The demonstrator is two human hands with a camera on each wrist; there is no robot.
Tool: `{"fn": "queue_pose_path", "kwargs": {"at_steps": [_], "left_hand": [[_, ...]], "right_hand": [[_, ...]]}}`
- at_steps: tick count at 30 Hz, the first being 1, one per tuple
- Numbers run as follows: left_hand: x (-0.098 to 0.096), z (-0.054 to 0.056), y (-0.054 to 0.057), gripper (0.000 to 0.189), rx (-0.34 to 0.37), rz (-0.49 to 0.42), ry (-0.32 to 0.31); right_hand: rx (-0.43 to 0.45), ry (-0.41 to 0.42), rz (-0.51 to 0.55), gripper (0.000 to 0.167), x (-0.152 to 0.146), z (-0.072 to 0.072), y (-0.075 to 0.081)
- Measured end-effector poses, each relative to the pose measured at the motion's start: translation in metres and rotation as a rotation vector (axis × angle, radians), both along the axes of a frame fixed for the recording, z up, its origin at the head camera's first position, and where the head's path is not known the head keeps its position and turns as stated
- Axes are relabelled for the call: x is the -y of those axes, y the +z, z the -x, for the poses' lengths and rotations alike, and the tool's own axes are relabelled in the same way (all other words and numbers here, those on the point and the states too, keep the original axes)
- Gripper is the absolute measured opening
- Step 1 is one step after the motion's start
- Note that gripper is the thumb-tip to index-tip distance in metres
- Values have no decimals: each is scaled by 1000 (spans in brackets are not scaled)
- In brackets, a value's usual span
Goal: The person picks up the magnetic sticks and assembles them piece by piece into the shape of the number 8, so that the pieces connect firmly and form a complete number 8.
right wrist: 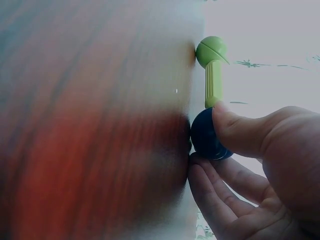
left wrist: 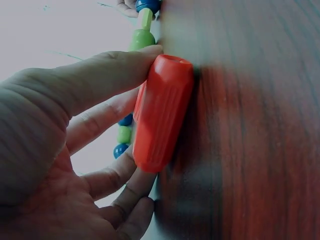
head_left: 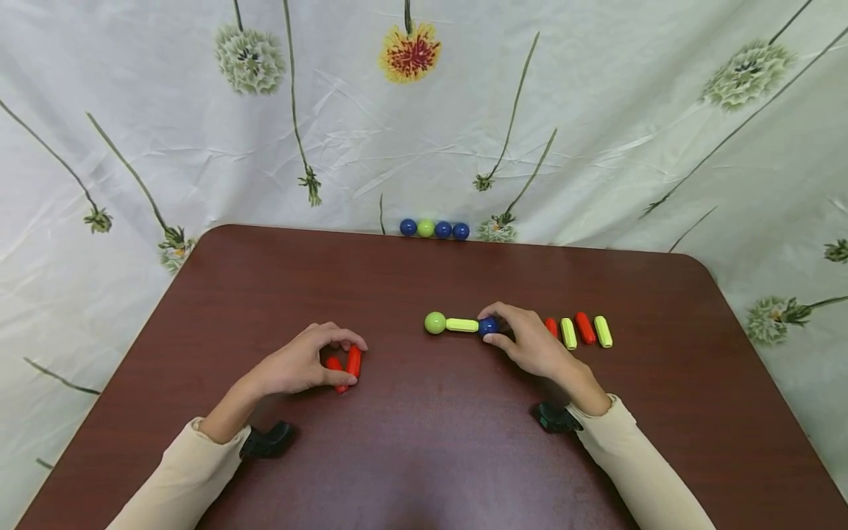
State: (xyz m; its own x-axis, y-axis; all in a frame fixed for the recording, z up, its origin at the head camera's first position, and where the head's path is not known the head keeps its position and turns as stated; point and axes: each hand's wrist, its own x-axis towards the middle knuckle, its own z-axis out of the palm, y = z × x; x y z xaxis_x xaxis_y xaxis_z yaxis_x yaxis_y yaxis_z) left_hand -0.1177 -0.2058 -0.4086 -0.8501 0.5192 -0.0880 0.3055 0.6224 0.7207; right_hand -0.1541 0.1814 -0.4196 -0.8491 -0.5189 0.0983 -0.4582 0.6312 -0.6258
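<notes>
Two short red rods lie side by side on the table at my left hand (head_left: 308, 361). Its thumb and forefinger pinch the ends of the right-hand red rod (head_left: 354, 361). The other red rod (left wrist: 164, 115) sits nearer the palm and fills the middle of the left wrist view. With thumb and fingers my right hand (head_left: 530, 340) holds a blue ball (right wrist: 206, 134). That ball is in line with a ribbed yellow-green rod (head_left: 461, 324), which has a green ball (head_left: 435, 322) at its far left end.
Just beyond the right hand lies a row of red and yellow rods (head_left: 586, 328), partly covered by it. Along the back edge of the brown table (head_left: 424, 456), several blue and green balls (head_left: 443, 230) stand in a row before a flower-printed cloth (head_left: 371, 125).
</notes>
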Motion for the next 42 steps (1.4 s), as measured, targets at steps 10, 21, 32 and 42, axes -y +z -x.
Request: {"fn": "queue_pose_path", "kwargs": {"at_steps": [10, 21, 32, 42], "left_hand": [[-3, -1, 0, 36, -29, 21, -13], [-10, -2, -2, 40, -67, 70, -31], [-14, -3, -6, 38, -109, 22, -49], [-22, -3, -9, 36, -160, 21, -45]], "right_hand": [[10, -4, 2, 30, 1, -1, 1], [16, -4, 3, 30, 0, -1, 2], [11, 2, 11, 30, 0, 0, -2], [0, 4, 13, 30, -1, 1, -2]]}}
